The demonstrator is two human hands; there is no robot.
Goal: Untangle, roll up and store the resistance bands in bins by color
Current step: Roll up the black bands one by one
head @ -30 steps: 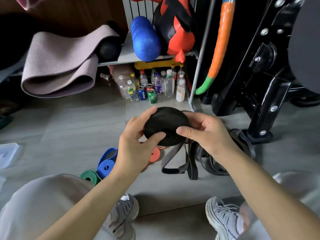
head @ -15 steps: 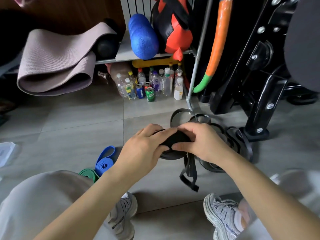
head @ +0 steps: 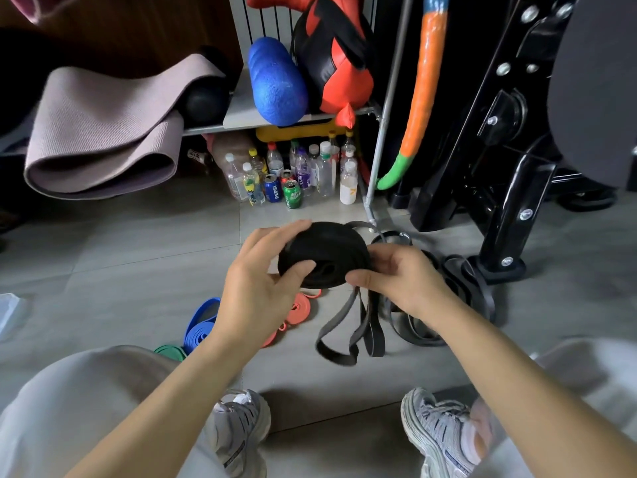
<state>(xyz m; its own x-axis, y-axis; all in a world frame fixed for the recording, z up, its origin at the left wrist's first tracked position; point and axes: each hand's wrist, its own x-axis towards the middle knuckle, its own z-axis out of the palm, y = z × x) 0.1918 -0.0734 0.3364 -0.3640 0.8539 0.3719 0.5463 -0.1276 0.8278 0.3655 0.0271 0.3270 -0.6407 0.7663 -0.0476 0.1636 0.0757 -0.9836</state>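
Note:
A black resistance band, wound into a thick roll (head: 324, 253), is held above the floor between both hands. My left hand (head: 258, 288) grips its left side, thumb pressed on the front. My right hand (head: 403, 281) pinches its right edge. Loose black loops (head: 351, 332) hang from the roll to the tiles. More black bands (head: 462, 288) lie tangled behind my right hand. On the floor to the left lie a rolled blue band (head: 200, 326), a green band (head: 170, 351) and an orange-red band (head: 298, 310).
Bottles and cans (head: 293, 174) stand under a metal shelf (head: 241, 115) holding a blue foam roller (head: 275, 81). A folded mat (head: 103, 129) hangs at left. A black machine frame (head: 499, 167) stands at right. My shoes (head: 437, 432) rest on the grey tiles.
The roll was lowered toward the floor with both hands closed over it, then lifted again and turned face-on. The hanging loops have swung lower and spread on the tiles.

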